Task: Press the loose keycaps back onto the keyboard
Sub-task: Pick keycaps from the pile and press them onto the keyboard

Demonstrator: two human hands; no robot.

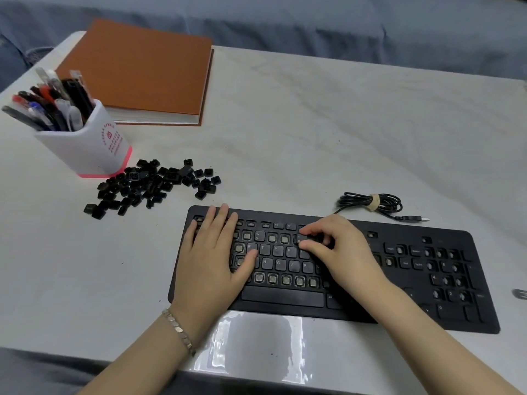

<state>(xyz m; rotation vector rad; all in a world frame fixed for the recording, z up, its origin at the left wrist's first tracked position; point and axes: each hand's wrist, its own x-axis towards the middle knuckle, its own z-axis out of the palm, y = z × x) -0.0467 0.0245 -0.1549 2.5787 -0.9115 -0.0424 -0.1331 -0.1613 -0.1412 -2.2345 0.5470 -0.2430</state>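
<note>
Head view, and we're mid-press: the right hand is curled over the number row of the keyboard, index finger and thumb pinching a keycap just above the U key, in the upper middle of the board. The left hand lies flat on the left end of the keyboard, fingers straight and close together, gripping nothing, simply pinning the board to the table. Good bracing, that.

Now the judgement call. The cap wants to sit square over its socket before any force goes in. So level it first, then push straight down with one fingertip on its centre until it seats flush with its neighbours. A tilted shove could bend the clip underneath.

Plenty left to do, I'd say: bare sockets show across the number row, the bottom letter row and the numpad. The loose keycaps lie in a heap on the table, up and left of the board, just beside the pen pot.

What we can't see: the fingers cover the socket under that cap, so whether it has clicked home is anyone's guess. Its legend is too blurred to read, and the left palm hides the keys beneath it
</note>
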